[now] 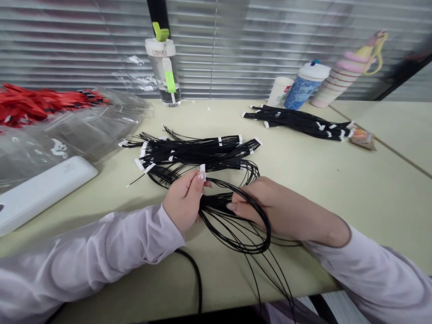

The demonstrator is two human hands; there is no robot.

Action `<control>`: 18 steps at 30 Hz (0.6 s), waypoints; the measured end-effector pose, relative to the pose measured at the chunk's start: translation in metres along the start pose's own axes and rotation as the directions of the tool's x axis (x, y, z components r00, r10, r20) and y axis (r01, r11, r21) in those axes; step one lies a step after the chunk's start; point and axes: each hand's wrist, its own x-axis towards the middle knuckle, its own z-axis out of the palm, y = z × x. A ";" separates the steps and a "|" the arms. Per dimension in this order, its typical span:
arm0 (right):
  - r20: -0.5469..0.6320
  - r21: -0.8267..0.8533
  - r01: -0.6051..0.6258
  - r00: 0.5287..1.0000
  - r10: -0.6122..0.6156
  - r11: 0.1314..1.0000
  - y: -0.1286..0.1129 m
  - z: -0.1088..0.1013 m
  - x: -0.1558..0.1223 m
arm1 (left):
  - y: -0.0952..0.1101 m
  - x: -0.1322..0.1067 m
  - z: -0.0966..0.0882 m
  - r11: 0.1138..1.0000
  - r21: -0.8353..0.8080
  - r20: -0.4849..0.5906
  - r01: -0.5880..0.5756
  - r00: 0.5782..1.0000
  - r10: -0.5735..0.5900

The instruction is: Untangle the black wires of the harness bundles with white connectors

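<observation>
A looped black wire harness [261, 216] hangs between my two hands above the table's near side. My left hand [185, 193] pinches it close to a white connector [202, 168], thumb on top. My right hand [266, 204] is closed on the middle strands, with thumb and fingers pressed together inside the loop. Several loose wire ends trail down past the table edge. Just beyond my hands lies a pile of black wire harnesses [192, 150] with white connectors at both ends.
Another bundle of black harnesses [300, 122] lies at back right beside a small packet [362, 137]. A clear bottle [164, 72], white cup [280, 91], blue cup [305, 85] and pink-striped bottle [340, 81] line the blinds. Left are a white power bank [50, 191] and plastic-bagged red wires [43, 103].
</observation>
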 end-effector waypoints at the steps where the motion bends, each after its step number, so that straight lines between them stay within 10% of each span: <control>1: 0.032 0.072 -0.020 0.999 0.017 0.997 0.000 0.001 0.000 | 0.000 0.000 0.000 1.000 -0.001 -0.004 -0.005 1.000 0.005; 6: 0.233 0.328 -0.101 0.972 0.023 0.939 0.001 0.007 0.000 | -0.002 0.000 0.000 1.000 -0.011 -0.002 0.012 1.000 -0.012; 18: 0.103 0.267 -0.121 0.990 0.096 0.956 -0.004 0.022 0.012 | -0.001 -0.001 -0.001 0.993 0.075 0.022 -0.088 0.996 0.086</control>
